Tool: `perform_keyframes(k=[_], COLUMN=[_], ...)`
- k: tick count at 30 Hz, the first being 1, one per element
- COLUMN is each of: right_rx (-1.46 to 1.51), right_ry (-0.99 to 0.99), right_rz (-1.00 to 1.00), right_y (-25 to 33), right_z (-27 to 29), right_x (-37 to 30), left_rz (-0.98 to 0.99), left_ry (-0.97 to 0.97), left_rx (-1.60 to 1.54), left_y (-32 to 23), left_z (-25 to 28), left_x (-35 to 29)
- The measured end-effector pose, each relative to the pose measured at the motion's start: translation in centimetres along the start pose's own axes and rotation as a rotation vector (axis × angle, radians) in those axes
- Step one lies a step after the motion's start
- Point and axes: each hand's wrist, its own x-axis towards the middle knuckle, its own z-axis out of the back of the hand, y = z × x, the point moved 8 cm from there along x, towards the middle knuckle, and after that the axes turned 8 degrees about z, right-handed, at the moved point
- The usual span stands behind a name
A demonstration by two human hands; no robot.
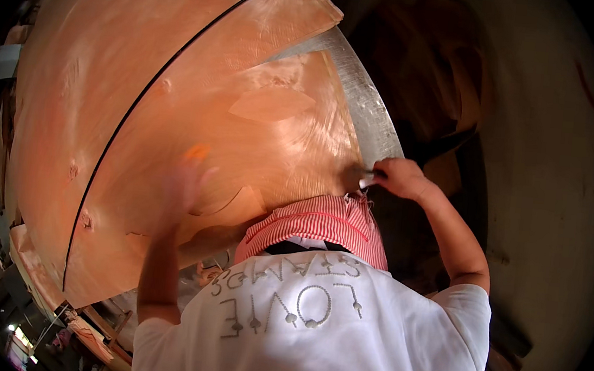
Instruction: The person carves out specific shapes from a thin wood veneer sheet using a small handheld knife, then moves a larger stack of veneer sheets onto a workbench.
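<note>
Large thin wood veneer sheets (129, 164) with knots and wavy grain are spread out in front of me. My left hand (188, 183) is over them on the left, so smeared by motion that its fingers do not show clearly. A blurred orange spot (197, 152) shows beside its fingertips; I cannot make out what it is. At the right edge of the sheets, my right hand (400, 177) is closed around a small tool with a pale, shiny end (366, 182); its exact kind is unclear. Lens-shaped veneer patches (272, 103) lie within the sheet.
A thin black cord or strip (141, 98) runs in a curve across the veneer. Bare metal tabletop (365, 92) shows along the right edge. Dark veneer scraps (454, 79) are piled beyond it. My red-striped apron (308, 222) touches the near edge.
</note>
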Motion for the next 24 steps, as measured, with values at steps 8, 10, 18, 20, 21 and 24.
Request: perform_keyframes(k=[8,10,18,20,21,24], right_rx=[0.856,0.935,1.107,1.17,1.201,1.141], right_ry=[-0.235,-0.253,-0.446,-0.477,-0.493,-0.56], right_rz=[0.007,-0.045,-0.143,-0.197,-0.224,-0.236], right_y=[-1.8,-1.5,-0.7,-0.8,-0.8,-1.5], right_z=[0.0,-1.9,-4.3,-4.0,-3.5,-2.3], right_x=[2.6,3.1,6.3,7.7,8.5,11.8], left_rz=[-0.405,-0.422,-0.453,-0.457,-0.45,-0.442], left_ry=[-0.106,-0.097,-0.079,-0.079,-0.08,-0.082], left_rx=[-0.127,-0.123,-0.119,-0.119,-0.122,-0.128], left_y=[-12.0,-13.0,-14.0,-13.8,-13.7,-13.7], left_z=[-12.0,-13.2,-14.2,-14.1,-14.1,-14.2], left_x=[7.5,8.2,8.8,8.8,8.7,8.7])
